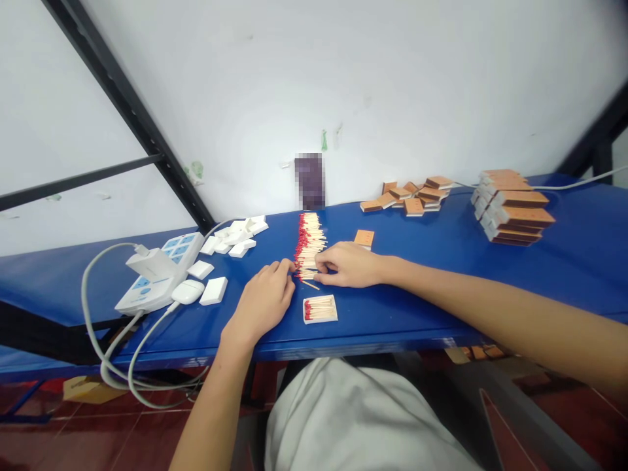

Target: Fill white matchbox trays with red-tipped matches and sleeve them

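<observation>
A long row of red-headed matches (310,237) lies on the blue table, heads to the left. My left hand (265,297) rests against the head side at the row's near end, fingers curled together; what its fingertips hold, if anything, is hidden. On the opposite side, my right hand (349,264) pinches at the bare stick ends of matches with thumb and forefinger. One loose match (311,285) lies slantwise just in front of the row. Nearer to me sits a white matchbox tray (336,316) with matches lying in it, heads left.
White matchbox trays (238,234) lie at left, beside a power strip (171,261) with a charger and cables. An orange matchbox (364,238) lies behind my right hand. More matchboxes (422,194) are heaped at back right, near a stack of matchboxes (515,212). A wall stands behind.
</observation>
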A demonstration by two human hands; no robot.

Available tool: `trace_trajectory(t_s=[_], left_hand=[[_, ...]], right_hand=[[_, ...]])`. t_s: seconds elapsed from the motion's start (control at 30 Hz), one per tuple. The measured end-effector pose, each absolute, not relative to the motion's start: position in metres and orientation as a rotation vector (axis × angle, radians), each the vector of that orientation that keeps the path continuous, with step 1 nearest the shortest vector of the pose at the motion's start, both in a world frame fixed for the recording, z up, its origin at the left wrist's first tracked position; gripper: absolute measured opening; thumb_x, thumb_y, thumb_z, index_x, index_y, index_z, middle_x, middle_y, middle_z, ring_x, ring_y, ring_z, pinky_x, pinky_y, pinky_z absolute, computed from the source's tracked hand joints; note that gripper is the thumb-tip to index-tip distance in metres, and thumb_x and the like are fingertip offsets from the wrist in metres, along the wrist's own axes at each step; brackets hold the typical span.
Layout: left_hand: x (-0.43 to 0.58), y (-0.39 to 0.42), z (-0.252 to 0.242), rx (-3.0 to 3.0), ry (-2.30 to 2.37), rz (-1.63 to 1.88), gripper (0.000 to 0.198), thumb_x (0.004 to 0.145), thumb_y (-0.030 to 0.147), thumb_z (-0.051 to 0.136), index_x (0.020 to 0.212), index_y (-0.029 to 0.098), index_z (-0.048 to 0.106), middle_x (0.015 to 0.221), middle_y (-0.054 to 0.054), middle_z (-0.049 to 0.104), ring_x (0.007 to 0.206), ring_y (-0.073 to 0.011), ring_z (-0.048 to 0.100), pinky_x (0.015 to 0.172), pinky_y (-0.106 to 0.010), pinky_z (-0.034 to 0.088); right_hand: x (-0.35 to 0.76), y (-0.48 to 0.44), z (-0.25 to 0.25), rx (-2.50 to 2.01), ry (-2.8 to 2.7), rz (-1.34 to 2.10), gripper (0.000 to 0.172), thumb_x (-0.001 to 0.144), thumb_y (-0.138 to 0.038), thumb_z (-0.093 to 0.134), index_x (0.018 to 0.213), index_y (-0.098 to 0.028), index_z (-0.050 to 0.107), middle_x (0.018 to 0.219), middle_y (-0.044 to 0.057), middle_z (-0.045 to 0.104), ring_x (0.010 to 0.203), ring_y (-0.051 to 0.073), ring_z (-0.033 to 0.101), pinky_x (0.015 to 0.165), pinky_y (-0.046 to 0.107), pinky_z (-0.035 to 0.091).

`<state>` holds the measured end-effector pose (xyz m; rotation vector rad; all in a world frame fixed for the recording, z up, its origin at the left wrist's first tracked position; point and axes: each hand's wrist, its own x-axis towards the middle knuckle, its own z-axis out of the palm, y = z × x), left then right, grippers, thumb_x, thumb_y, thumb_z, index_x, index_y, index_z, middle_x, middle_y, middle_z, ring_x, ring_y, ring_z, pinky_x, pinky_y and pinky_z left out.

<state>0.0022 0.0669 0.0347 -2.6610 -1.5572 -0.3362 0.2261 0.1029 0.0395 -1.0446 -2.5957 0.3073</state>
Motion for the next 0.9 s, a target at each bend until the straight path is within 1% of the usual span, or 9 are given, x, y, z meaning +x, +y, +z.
trace_trajectory(t_s=[0.07, 0.17, 0.27, 0.37, 0.47, 0.73, 0.83, 0.9], left_hand=[[0.0019, 0.0673, 0.034, -2.657, -1.589, -0.363, 0.021, 0.1, 0.022, 0.034, 0.113, 0.02, 0.05, 0.106, -0.009, 0.065, 0.099, -0.0276, 0.062, 0.086, -0.041, 0.049], [0.0013, 0.0675, 0.0328, -2.631, -1.619, -0.368, 0.026, 0.099, 0.022, 0.036, 0.121, 0.019, 0.049, 0.11, -0.01, 0.066, 0.104, -0.0283, 0.063, 0.089, -0.042, 0.049], [0.0014, 0.0671, 0.0329, -2.604, -1.619, -0.309, 0.031, 0.098, 0.022, 0.037, 0.126, 0.018, 0.05, 0.114, -0.012, 0.065, 0.106, -0.029, 0.062, 0.091, -0.042, 0.048], [0.002, 0.0664, 0.0344, -2.596, -1.619, -0.276, 0.031, 0.099, 0.022, 0.036, 0.126, 0.018, 0.052, 0.111, -0.012, 0.066, 0.101, -0.0288, 0.064, 0.087, -0.041, 0.049], [0.0021, 0.0662, 0.0354, -2.617, -1.603, -0.283, 0.03, 0.099, 0.021, 0.035, 0.125, 0.018, 0.052, 0.108, -0.011, 0.066, 0.1, -0.0284, 0.064, 0.087, -0.041, 0.05], [0.0015, 0.0653, 0.0356, -2.676, -1.566, -0.308, 0.03, 0.099, 0.021, 0.035, 0.124, 0.02, 0.053, 0.107, -0.01, 0.066, 0.102, -0.0275, 0.064, 0.089, -0.041, 0.05], [0.001, 0.0656, 0.0342, -2.69, -1.577, -0.346, 0.032, 0.1, 0.022, 0.034, 0.126, 0.019, 0.052, 0.109, -0.011, 0.066, 0.103, -0.0274, 0.063, 0.091, -0.042, 0.049], [0.0003, 0.0661, 0.0325, -2.661, -1.583, -0.369, 0.035, 0.1, 0.024, 0.034, 0.13, 0.017, 0.05, 0.112, -0.012, 0.064, 0.104, -0.0283, 0.06, 0.094, -0.043, 0.048]], right_hand=[[0.2261, 0.1021, 0.0407, -1.04, -2.594, 0.335, 0.035, 0.091, -0.045, 0.052, 0.068, -0.019, 0.05, 0.062, -0.003, 0.054, 0.057, 0.011, 0.043, 0.057, 0.026, 0.021], [0.2254, 0.0998, 0.0438, -1.06, -2.614, 0.332, 0.039, 0.087, -0.053, 0.057, 0.067, -0.019, 0.05, 0.061, -0.003, 0.053, 0.056, 0.011, 0.043, 0.056, 0.026, 0.02], [0.2244, 0.0987, 0.0453, -1.081, -2.628, 0.308, 0.037, 0.085, -0.05, 0.059, 0.067, -0.019, 0.05, 0.061, -0.003, 0.054, 0.056, 0.011, 0.042, 0.056, 0.026, 0.019], [0.2241, 0.0994, 0.0446, -1.089, -2.622, 0.305, 0.034, 0.088, -0.045, 0.056, 0.067, -0.019, 0.05, 0.062, -0.002, 0.055, 0.056, 0.011, 0.042, 0.056, 0.027, 0.019], [0.2245, 0.1009, 0.0429, -1.09, -2.608, 0.31, 0.032, 0.089, -0.043, 0.056, 0.068, -0.019, 0.051, 0.066, -0.002, 0.058, 0.057, 0.011, 0.044, 0.056, 0.026, 0.021], [0.2277, 0.106, 0.0388, -1.037, -2.582, 0.376, 0.031, 0.09, -0.045, 0.055, 0.073, -0.019, 0.054, 0.067, -0.002, 0.056, 0.06, 0.011, 0.047, 0.058, 0.025, 0.025], [0.2286, 0.1068, 0.0391, -1.037, -2.56, 0.405, 0.026, 0.092, -0.038, 0.052, 0.074, -0.019, 0.053, 0.066, -0.002, 0.053, 0.058, 0.011, 0.044, 0.057, 0.025, 0.025], [0.2292, 0.1072, 0.0392, -1.069, -2.53, 0.391, 0.015, 0.089, -0.029, 0.05, 0.078, -0.02, 0.052, 0.065, -0.003, 0.052, 0.058, 0.012, 0.043, 0.057, 0.026, 0.024]])
